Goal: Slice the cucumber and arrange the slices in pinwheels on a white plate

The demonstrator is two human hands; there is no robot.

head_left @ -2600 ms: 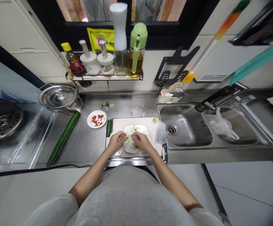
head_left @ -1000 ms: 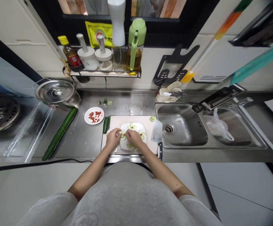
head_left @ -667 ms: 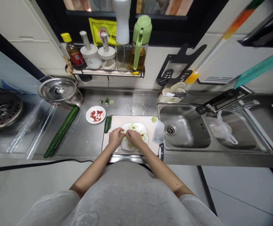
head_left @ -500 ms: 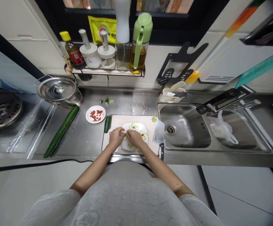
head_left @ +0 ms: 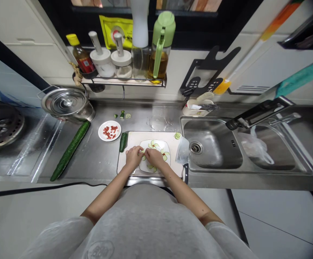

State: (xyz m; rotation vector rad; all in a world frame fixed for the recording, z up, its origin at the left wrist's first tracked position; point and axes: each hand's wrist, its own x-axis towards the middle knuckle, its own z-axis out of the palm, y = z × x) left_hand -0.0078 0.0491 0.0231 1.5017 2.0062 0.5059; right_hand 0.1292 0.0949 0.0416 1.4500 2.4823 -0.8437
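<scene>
My left hand (head_left: 134, 157) and my right hand (head_left: 154, 157) meet over the left side of a squarish white plate (head_left: 146, 167). Fingertips of both are pinched together around thin cucumber slices (head_left: 143, 157), partly hidden by the fingers. Fanned cucumber slices (head_left: 153, 144) lie at the plate's far edge, with others near its front. On the right side, another fan (head_left: 165, 155) has a bit of red at it. Beneath the plate is a pale cutting board (head_left: 134, 137). A cut cucumber piece (head_left: 123, 142) rests at the board's left edge.
A cleaver (head_left: 182, 150) lies along the board's right edge, beside the sink (head_left: 213, 144). Cucumber slices (head_left: 177, 135) sit at the board's far corner. Leftward are a small plate (head_left: 100, 132) of red bits, a long cucumber (head_left: 70, 151) and a lidded pot (head_left: 68, 104).
The view has shifted very slightly. Both hands keep their pinch at the same spot on the plate, and nothing else has visibly moved.
</scene>
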